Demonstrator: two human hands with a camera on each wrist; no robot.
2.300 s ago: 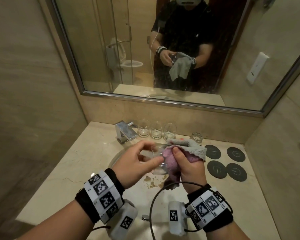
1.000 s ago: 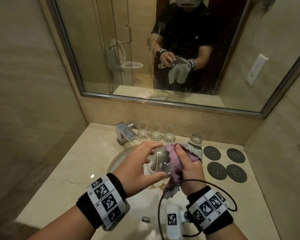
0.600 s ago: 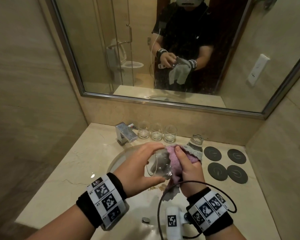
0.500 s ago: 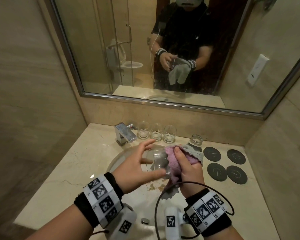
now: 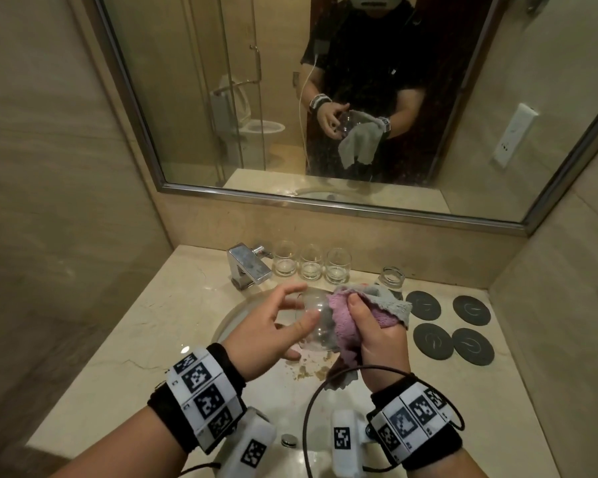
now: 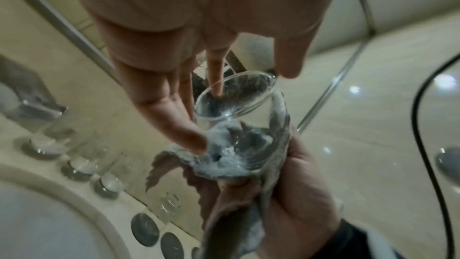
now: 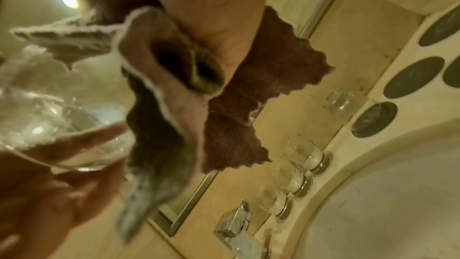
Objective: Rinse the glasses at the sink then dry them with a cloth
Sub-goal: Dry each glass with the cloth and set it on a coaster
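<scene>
A clear glass (image 5: 316, 327) lies on its side in the air above the sink basin (image 5: 237, 317). My right hand (image 5: 377, 336) grips a pink and grey cloth (image 5: 346, 319) whose end is pushed into the glass's mouth. My left hand (image 5: 273, 334) has its fingers spread and nearly straight. Its thumb and fingertips only touch the glass wall. In the left wrist view the grey cloth (image 6: 224, 157) fills the mouth of the glass (image 6: 236, 101) while my left fingers (image 6: 161, 95) lie along it. The right wrist view shows the cloth (image 7: 161, 95) hanging beside the glass (image 7: 49, 125).
Three upright glasses (image 5: 310, 265) stand in a row by the wall, right of the chrome tap (image 5: 247, 267). Another glass (image 5: 392, 279) stands behind the cloth. Several dark round coasters (image 5: 432, 341) lie on the counter to the right. A mirror (image 5: 325, 98) covers the wall.
My left hand has gone from wrapping the glass to spread fingers that only touch it. The right hand keeps the cloth pressed into the glass, which stays over the basin.
</scene>
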